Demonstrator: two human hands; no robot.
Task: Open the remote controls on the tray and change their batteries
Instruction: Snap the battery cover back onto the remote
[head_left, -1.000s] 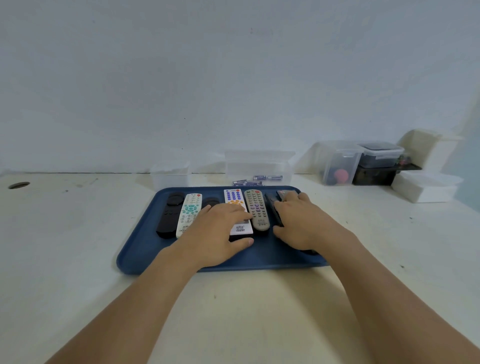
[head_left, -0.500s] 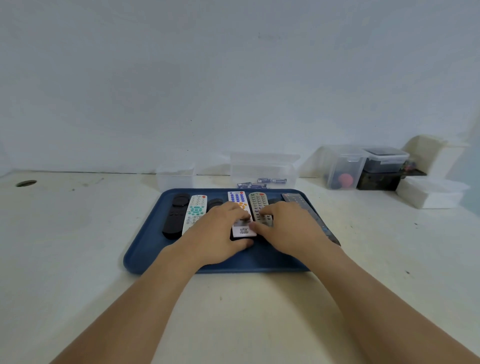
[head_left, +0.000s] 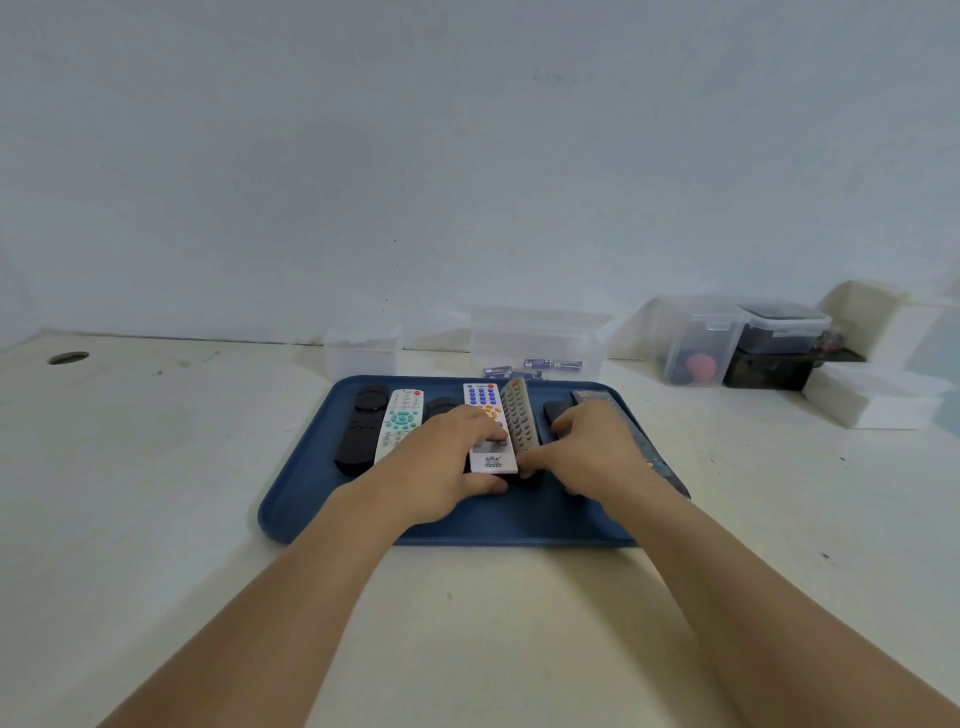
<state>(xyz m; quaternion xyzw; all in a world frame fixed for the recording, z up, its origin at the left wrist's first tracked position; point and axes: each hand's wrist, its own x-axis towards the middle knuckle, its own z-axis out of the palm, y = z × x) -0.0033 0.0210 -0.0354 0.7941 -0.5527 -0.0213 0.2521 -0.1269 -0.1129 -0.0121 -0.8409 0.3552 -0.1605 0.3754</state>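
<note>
Where the pale wall (head_left: 467, 182) meets the cream-white table (head_left: 156, 467), a row of storage boxes stands: two clear lidded plastic boxes (head_left: 540, 335) behind the tray, a clear box holding a red ball (head_left: 696, 348) to the right, then a dark-filled lidded tub (head_left: 784, 325) and white foam blocks (head_left: 878, 397). A round hole (head_left: 68, 357) sits in the table at far left. Loose purple-labelled batteries (head_left: 550, 364) lie just behind the tray's far rim.

The dark blue rectangular plastic tray (head_left: 306, 493) carries the remotes side by side: slim black remote (head_left: 361, 431), white remote with teal keys (head_left: 399, 421), a black remote (head_left: 441, 405) mostly hidden by the left hand, white remote with blue and orange keys (head_left: 485, 415), grey remote with dark keys (head_left: 521, 415), and dark remotes (head_left: 597, 397) at the right, partly covered.

Left hand (head_left: 441, 462): fingers lie over the white blue-keyed remote, thumb at its near end; firmness of grasp unclear. Right hand (head_left: 592, 452): thumb and fingers curled round the grey remote's near end, which is tilted on edge against its neighbour.
</note>
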